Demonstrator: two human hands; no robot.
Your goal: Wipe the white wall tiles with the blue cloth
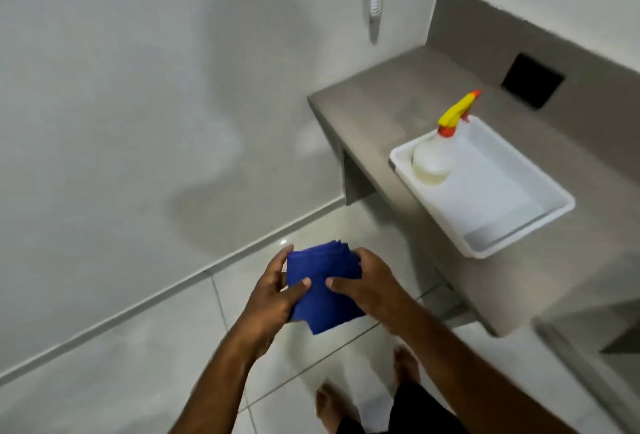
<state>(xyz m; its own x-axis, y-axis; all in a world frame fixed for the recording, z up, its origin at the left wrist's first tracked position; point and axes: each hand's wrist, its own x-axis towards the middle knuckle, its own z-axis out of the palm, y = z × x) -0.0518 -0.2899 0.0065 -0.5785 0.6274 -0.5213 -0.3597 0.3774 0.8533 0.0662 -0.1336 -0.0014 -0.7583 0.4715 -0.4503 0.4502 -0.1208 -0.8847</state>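
Bare wall (121, 104) left; grey counter (398, 94) right.

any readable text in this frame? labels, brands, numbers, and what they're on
None readable.
Spray bottle in the white tray: no label or print shows on the side in view.
Blue cloth held by the left hand and right hand: plain, no tag visible.
White tray, grey counter, wall tiles: no markings.

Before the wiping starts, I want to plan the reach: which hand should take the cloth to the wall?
Probably the left hand: it grips the blue cloth on the side nearer the white wall tiles.
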